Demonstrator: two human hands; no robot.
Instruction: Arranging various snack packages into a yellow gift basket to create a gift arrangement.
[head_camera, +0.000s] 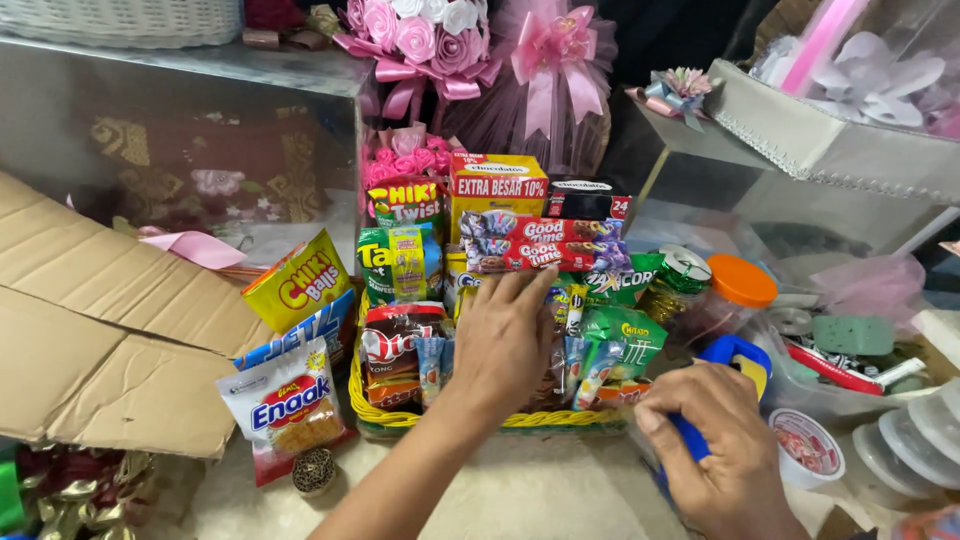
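Left hand (503, 340) flat on snack packets (590, 345) in yellow basket (385, 412), fingers (525, 290) spread. Right hand (722, 450) beside basket, fingers wrapped around blue tool (735, 355).

Glossy plastic snack wrappers (500, 255) fill a woven yellow basket (400, 415) (plastic-looking); matt brown cardboard (100, 340) lies beside.

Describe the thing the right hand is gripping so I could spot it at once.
Find the yellow woven basket packed with snack packets in the middle. Just right of it, the right hand grips a blue-handled tool with a yellow band, below the jar with the orange lid. Its glossy blue and yellow plastic stands out from the printed wrappers nearby.
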